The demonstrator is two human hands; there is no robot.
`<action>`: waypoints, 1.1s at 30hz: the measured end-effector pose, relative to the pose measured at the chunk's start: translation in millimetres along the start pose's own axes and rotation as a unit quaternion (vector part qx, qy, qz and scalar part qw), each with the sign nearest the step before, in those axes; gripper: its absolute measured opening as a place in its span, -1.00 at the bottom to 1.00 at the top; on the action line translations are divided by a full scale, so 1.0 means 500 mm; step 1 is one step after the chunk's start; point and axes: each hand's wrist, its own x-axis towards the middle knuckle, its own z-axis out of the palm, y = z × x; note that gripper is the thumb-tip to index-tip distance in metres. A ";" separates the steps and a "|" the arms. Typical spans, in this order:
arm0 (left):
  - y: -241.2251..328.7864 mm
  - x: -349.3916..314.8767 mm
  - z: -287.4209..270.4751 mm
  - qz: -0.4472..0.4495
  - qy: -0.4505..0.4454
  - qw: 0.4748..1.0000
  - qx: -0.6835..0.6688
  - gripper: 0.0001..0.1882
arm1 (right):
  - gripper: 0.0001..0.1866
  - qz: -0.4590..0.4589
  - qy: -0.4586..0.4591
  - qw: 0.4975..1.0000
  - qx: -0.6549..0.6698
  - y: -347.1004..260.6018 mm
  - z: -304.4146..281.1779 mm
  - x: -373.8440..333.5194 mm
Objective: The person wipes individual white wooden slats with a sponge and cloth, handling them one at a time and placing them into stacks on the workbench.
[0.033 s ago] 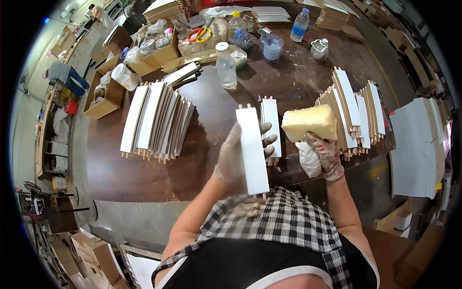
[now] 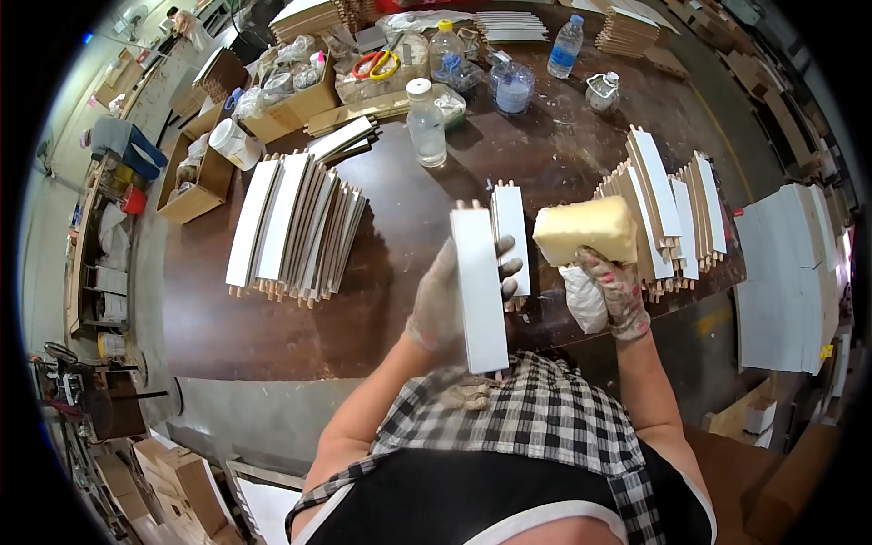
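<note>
My left hand [image 2: 436,298], in a pale work glove, is wrapped round a white slat [image 2: 480,289] with wooden dowels at both ends. The slat stands nearly upright, and a second layer shows along its edge. In my right hand [image 2: 621,295], gloved and stained reddish, is a yellow sponge block [image 2: 586,232], with a crumpled white cloth or bag [image 2: 584,302] just below it. Close behind the held slat, more doweled slats [image 2: 511,238] lie on the dark table [image 2: 272,350]. To the right of the sponge is another slat pile [image 2: 654,195].
A large slat stack [image 2: 291,227] lies at the left. Behind it stand a clear white-capped bottle [image 2: 427,127], a white tub [image 2: 234,145] and cardboard boxes [image 2: 195,191]. Farther back are scissors [image 2: 377,64], a jug [image 2: 512,89] and a water bottle [image 2: 565,50]. A person [image 2: 118,141] bends at the far left.
The slat in my left hand has shifted slightly right and nearer to me, turning to show more of its layered edge. My right hand with the sponge has hardly moved.
</note>
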 end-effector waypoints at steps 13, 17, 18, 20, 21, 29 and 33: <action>0.077 0.016 -0.053 0.385 0.117 0.863 0.305 -0.30 | -0.21 -0.144 0.095 0.980 -0.099 0.143 0.071 0.075; 0.055 0.039 -0.203 0.471 0.152 0.645 0.583 -0.55 | -0.57 -0.176 0.222 0.918 -0.277 0.112 0.018 0.023; 0.034 0.041 -0.228 0.478 0.155 0.639 0.582 -0.55 | -0.63 -0.192 0.304 0.857 -0.368 0.112 0.017 0.026; 0.012 0.023 -0.237 0.498 0.151 0.602 0.605 -0.54 | -0.68 -0.176 0.318 0.834 -0.415 0.094 -0.013 0.006; 0.009 0.007 -0.223 0.512 0.144 0.570 0.627 -0.54 | -0.67 -0.158 0.296 0.843 -0.420 0.072 -0.042 -0.019; 0.022 -0.075 -0.206 0.272 -0.012 0.592 0.758 -0.61 | -0.61 -0.095 0.046 0.959 -0.262 0.018 -0.157 -0.019; 0.005 -0.059 -0.197 0.161 -0.073 0.836 0.519 -0.65 | -0.51 -0.069 0.132 0.982 -0.117 0.020 -0.133 0.010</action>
